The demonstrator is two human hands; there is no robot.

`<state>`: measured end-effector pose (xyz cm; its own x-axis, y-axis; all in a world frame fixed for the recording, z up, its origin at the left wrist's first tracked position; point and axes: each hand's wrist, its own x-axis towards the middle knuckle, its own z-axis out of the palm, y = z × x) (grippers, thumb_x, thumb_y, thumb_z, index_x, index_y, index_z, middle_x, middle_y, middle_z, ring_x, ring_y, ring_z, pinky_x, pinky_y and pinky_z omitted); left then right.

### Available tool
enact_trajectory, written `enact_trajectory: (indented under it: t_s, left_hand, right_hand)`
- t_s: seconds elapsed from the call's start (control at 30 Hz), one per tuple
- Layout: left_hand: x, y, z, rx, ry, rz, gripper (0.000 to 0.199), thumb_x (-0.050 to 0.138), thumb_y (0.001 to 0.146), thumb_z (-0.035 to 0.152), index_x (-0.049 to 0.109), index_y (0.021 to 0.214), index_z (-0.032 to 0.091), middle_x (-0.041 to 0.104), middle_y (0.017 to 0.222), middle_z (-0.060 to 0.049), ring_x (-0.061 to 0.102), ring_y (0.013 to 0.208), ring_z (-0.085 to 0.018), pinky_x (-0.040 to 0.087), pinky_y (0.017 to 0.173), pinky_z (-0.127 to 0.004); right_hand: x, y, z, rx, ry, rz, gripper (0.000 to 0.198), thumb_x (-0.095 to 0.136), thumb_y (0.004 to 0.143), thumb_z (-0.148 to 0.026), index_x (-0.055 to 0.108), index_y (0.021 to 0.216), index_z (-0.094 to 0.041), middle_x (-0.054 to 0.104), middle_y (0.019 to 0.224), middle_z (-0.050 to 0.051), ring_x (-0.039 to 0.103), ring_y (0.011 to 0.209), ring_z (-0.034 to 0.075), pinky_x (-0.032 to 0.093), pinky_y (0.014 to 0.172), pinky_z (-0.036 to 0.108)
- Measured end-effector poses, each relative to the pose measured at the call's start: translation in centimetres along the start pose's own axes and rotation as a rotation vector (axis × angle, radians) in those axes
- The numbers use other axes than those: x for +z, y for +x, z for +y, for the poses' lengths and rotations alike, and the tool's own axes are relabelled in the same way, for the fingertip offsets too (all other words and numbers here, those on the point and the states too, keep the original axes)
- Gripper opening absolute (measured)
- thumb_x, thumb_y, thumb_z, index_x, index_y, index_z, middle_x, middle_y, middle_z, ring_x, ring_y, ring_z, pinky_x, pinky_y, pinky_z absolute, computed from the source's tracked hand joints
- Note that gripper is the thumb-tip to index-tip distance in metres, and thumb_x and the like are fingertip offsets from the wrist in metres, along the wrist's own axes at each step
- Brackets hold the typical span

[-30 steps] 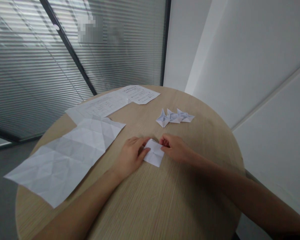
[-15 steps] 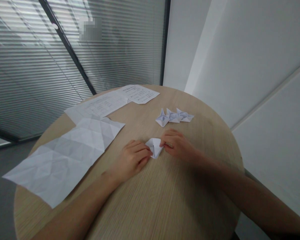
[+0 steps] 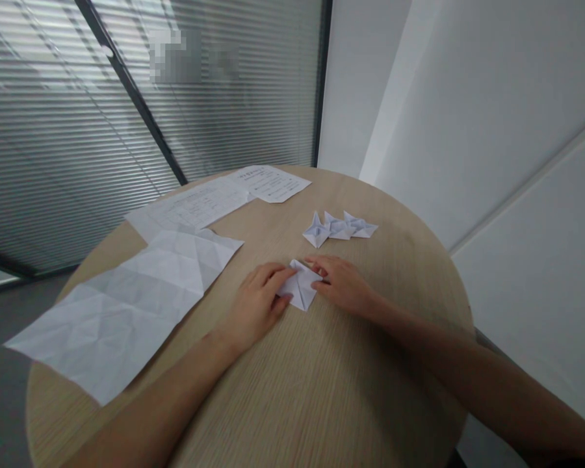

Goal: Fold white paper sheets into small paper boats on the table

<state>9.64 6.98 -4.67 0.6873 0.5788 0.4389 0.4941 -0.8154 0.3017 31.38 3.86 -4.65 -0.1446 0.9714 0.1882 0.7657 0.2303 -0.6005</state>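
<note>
A small folded white paper (image 3: 302,289) lies on the round wooden table, its point toward me and a crease down its middle. My left hand (image 3: 258,300) grips its left side, thumb at the lower edge and fingers over the upper left. On the opposite side, my right hand (image 3: 344,283) has the right corner between thumb and fingers. Just beyond are three small folded paper pieces with pointed tips: one at the left (image 3: 316,231), one in the middle (image 3: 338,227) and one at the right (image 3: 363,226), standing close together in a row.
A large creased white sheet (image 3: 127,312) spreads over the table's left side, one corner past the edge. Printed sheets (image 3: 214,198) lie behind it. The table's rim (image 3: 461,286) curves near a white wall (image 3: 517,162). Blinds (image 3: 253,97) cover the glass at the back left.
The folded paper looks wider and squarer now, with more of its upper part spread out. My left fingers have moved up over it, and my right fingers have opened slightly.
</note>
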Motion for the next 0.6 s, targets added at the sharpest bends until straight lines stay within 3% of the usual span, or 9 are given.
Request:
enact_trajectory:
  t_s: [0.1, 0.2, 0.3, 0.43, 0.6]
  left_hand:
    - [0.0, 0.1, 0.0, -0.076, 0.032, 0.004, 0.055, 0.060, 0.087, 0.021, 0.044, 0.140, 0.017, 0.059, 0.127, -0.014, 0.055, 0.115, -0.028, 0.048, 0.098, -0.049]
    - [-0.3, 0.2, 0.0, -0.037, 0.047, -0.065, 0.042, 0.059, 0.089, 0.022, 0.055, 0.130, 0.017, 0.067, 0.111, -0.011, 0.059, 0.103, -0.027, 0.050, 0.092, -0.046]
    - [-0.5, 0.1, 0.1, 0.069, 0.077, -0.112, 0.021, 0.054, 0.093, 0.019, 0.069, 0.107, 0.020, 0.070, 0.097, -0.008, 0.060, 0.092, -0.024, 0.051, 0.083, -0.041]
    - [-0.9, 0.1, 0.7, 0.153, 0.173, -0.186, 0.021, 0.054, 0.088, 0.015, 0.073, 0.096, 0.020, 0.070, 0.095, -0.008, 0.061, 0.086, -0.024, 0.050, 0.078, -0.040]
    - [-1.2, 0.3, 1.8, 0.091, 0.196, -0.232, 0.024, 0.055, 0.094, 0.033, 0.072, 0.088, 0.018, 0.069, 0.094, -0.008, 0.061, 0.086, -0.025, 0.050, 0.078, -0.042]
  right_hand:
    - [-0.3, 0.1, -0.1, 0.008, -0.046, -0.018, 0.028, 0.068, 0.078, -0.011, 0.069, 0.105, -0.017, 0.070, 0.098, 0.006, 0.062, 0.088, 0.018, 0.045, 0.085, 0.032]
    - [-0.7, 0.1, -0.3, -0.081, -0.109, -0.053, 0.010, 0.066, 0.081, -0.011, 0.072, 0.087, -0.016, 0.071, 0.086, 0.006, 0.062, 0.086, 0.019, 0.044, 0.083, 0.032]
    - [-1.0, -0.1, -0.3, -0.217, -0.161, -0.105, 0.017, 0.059, 0.084, -0.008, 0.073, 0.085, -0.018, 0.072, 0.090, 0.006, 0.062, 0.090, 0.019, 0.043, 0.089, 0.033]
    - [-1.1, -0.6, -0.5, -0.335, -0.207, -0.181, 0.025, 0.056, 0.080, -0.005, 0.075, 0.087, -0.019, 0.073, 0.098, 0.007, 0.062, 0.094, 0.020, 0.042, 0.094, 0.035]
    - [-0.7, -0.9, -1.4, -0.222, -0.238, -0.147, 0.014, 0.060, 0.084, -0.018, 0.073, 0.089, -0.015, 0.072, 0.094, 0.009, 0.062, 0.093, 0.022, 0.044, 0.090, 0.035]
